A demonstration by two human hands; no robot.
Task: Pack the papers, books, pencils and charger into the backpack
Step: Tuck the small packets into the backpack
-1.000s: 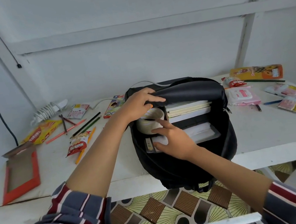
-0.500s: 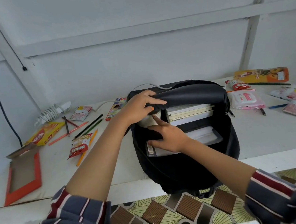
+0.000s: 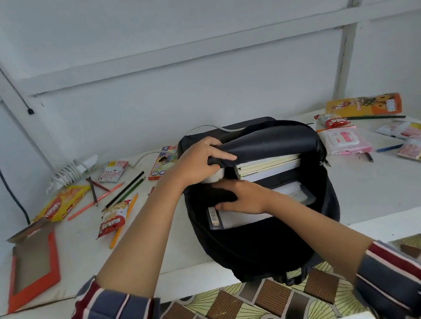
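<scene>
The black backpack (image 3: 267, 235) lies open in the middle of the white table (image 3: 389, 195). My left hand (image 3: 199, 162) grips its top flap and holds it up. My right hand (image 3: 245, 198) reaches inside, fingers stretched left over a dark inner divider. A white round object (image 3: 215, 178) shows just under my left hand, mostly hidden. A stack of books (image 3: 269, 168) sits in the back compartment, and white papers (image 3: 242, 216) in the front one. Loose pencils (image 3: 124, 192) lie on the table to the left. The white charger (image 3: 71, 170) with its coiled cable lies at the far left.
Snack packets (image 3: 59, 205) and a pencil box (image 3: 163, 162) lie on the left, with an orange cardboard frame (image 3: 33, 270) near the front edge. On the right are a tissue pack (image 3: 344, 140), more packets (image 3: 419, 150) and an orange pouch (image 3: 364, 107). The wall stands right behind the table.
The white round object has sunk deeper into the backpack and is nearly hidden. My right hand has slid further in. My left hand still holds the flap.
</scene>
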